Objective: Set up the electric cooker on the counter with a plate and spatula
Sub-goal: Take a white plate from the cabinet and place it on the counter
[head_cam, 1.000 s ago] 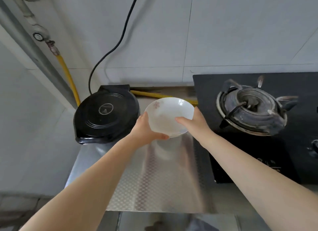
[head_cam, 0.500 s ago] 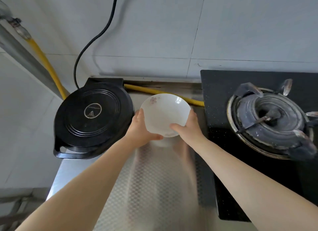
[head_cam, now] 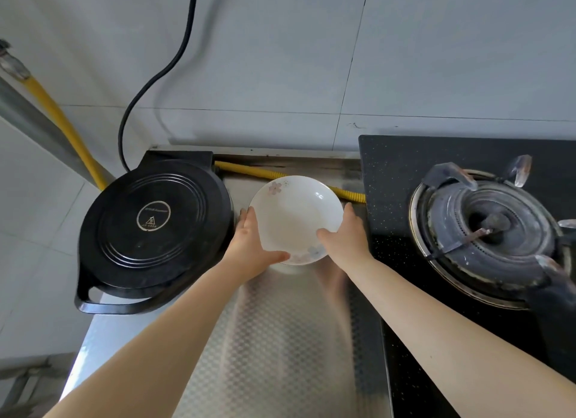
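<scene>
A white plate (head_cam: 296, 215) with small pink flowers on its rim is held low over the steel counter (head_cam: 280, 339), between the cooker and the gas stove. My left hand (head_cam: 252, 246) grips its left edge, thumb on the near rim. My right hand (head_cam: 346, 240) grips its right edge. The round black electric cooker (head_cam: 152, 224) sits shut at the counter's back left, its handle (head_cam: 106, 305) pointing toward me and its black cord (head_cam: 149, 84) running up the wall. I cannot tell whether the plate touches the counter. No spatula is in view.
A black gas stove (head_cam: 405, 174) with a worn burner (head_cam: 489, 230) fills the right side. A yellow gas hose (head_cam: 249, 171) lies along the back wall behind the plate and rises at the left. The counter's left edge drops off below the cooker.
Both hands have carried the plate lower and a little farther back, toward the counter between the cooker and the stove. The camera has come closer.
</scene>
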